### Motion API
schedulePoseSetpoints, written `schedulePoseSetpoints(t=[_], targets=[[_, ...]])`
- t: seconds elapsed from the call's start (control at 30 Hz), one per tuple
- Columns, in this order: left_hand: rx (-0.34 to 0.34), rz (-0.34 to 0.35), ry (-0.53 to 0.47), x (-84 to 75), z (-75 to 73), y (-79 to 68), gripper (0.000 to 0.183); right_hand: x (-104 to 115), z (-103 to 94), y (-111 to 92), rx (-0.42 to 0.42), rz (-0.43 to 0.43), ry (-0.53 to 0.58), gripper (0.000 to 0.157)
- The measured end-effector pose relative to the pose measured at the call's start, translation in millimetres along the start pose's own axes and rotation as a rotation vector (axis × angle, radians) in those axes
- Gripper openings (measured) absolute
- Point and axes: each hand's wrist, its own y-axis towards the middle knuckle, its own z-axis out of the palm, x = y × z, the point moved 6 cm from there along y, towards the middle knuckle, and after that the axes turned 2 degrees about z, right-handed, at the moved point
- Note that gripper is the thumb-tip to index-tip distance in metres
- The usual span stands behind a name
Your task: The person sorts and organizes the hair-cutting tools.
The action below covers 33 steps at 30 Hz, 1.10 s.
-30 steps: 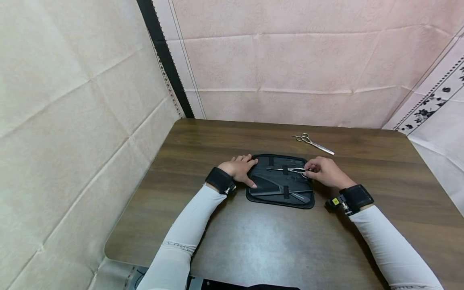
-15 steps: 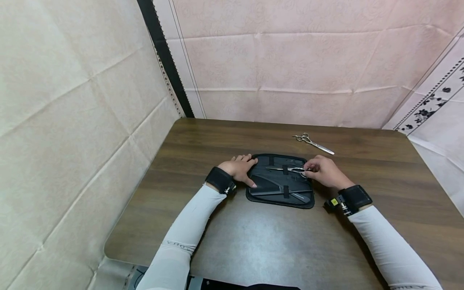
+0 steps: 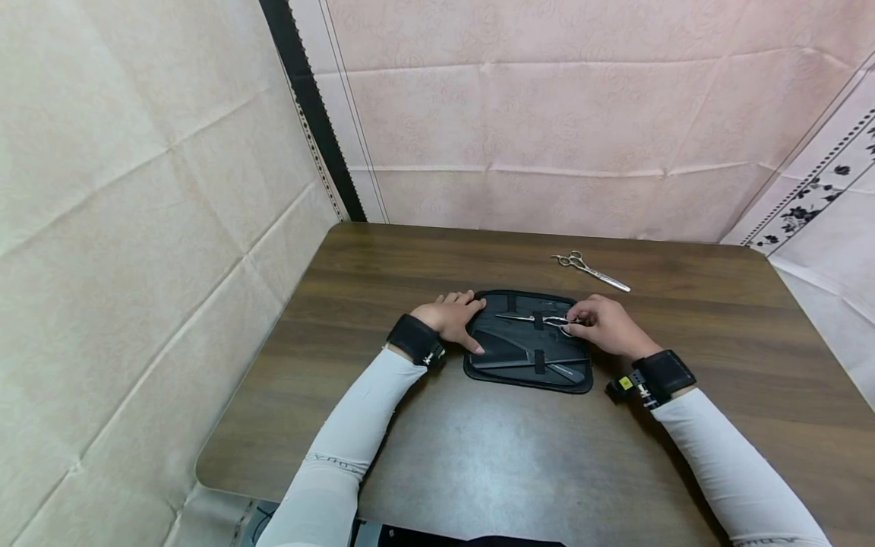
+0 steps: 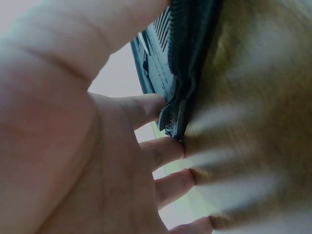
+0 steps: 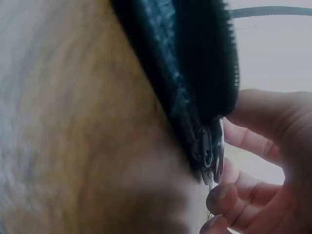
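A flat black zippered case [image 3: 506, 342] lies open on the table. Silver scissors [image 3: 526, 317] run under a strap in its upper half, blades pointing left. My right hand [image 3: 604, 325] pinches their finger rings at the case's right edge; the right wrist view shows the fingers [image 5: 222, 199] close by the zipper edge. With fingers spread, my left hand [image 3: 451, 319] rests on the case's left edge, and the left wrist view has its fingertips [image 4: 168, 148] along the zipper. A dark comb [image 3: 502, 364] sits under the lower strap [image 3: 540, 362].
Beyond the case, a second pair of silver scissors [image 3: 591, 271] lies on the brown wooden table [image 3: 410, 258], blades toward the right. Cloth-covered walls [image 3: 581, 114] stand behind the table and to its left.
The right hand has shifted slightly left, sliding the scissors further left under the strap. The left hand and the case stay in place.
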Motion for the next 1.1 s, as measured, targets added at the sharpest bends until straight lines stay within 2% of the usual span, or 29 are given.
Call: schedulePoseSetpoints(t=[0.33, 0.5, 0.73, 0.9, 1.1], targets=[[-0.001, 0.000, -0.004, -1.0, -1.0, -1.2, 0.104, 3.9, 0.4, 2.7, -0.015, -0.050, -0.005, 0.014], [0.002, -0.003, -0.002, -0.9, -0.3, -1.1, 0.104, 7.1, -8.7, 0.0, 0.028, -0.077, -0.026, 0.018], [-0.007, -0.001, 0.005, -0.6, -0.7, 0.0, 0.104, 8.8, -25.5, -7.0, 0.094, -0.134, -0.027, 0.015], [-0.003, -0.003, 0.006, -0.4, -0.1, -0.4, 0.104, 14.7, -23.6, -9.4, 0.155, -0.203, -0.041, 0.016], [-0.004, -0.002, 0.002, -0.8, -0.6, -0.5, 0.104, 20.0, -19.4, -9.5, 0.155, -0.235, -0.057, 0.015]])
